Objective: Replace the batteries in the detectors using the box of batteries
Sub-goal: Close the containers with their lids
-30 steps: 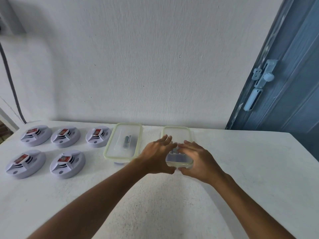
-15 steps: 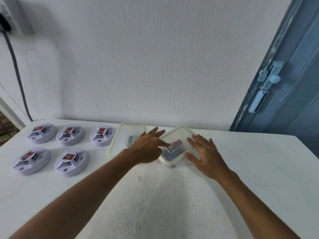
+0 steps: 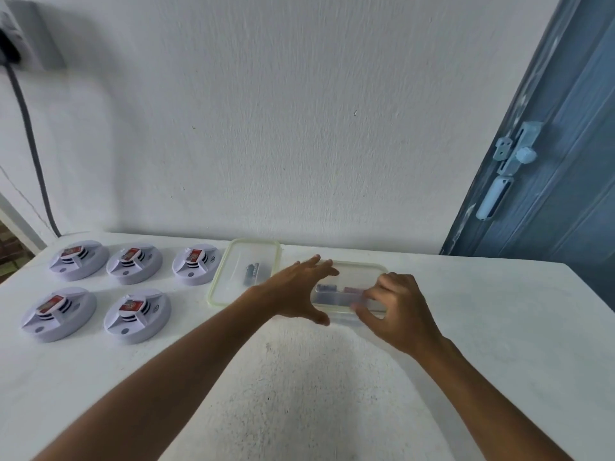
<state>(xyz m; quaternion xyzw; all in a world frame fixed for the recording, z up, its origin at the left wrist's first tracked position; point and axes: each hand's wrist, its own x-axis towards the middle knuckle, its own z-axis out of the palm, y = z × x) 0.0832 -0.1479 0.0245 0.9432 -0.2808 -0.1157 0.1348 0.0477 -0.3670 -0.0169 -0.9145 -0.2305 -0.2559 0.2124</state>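
The clear box of batteries sits on the counter, right of another lidded box with one battery. The left hand is spread open against it; the right hand grips its near edge.

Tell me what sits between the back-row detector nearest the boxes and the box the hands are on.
In the head view, a second lidded clear box lies between that detector and the handled box.

The red labels on the detectors are unreadable.
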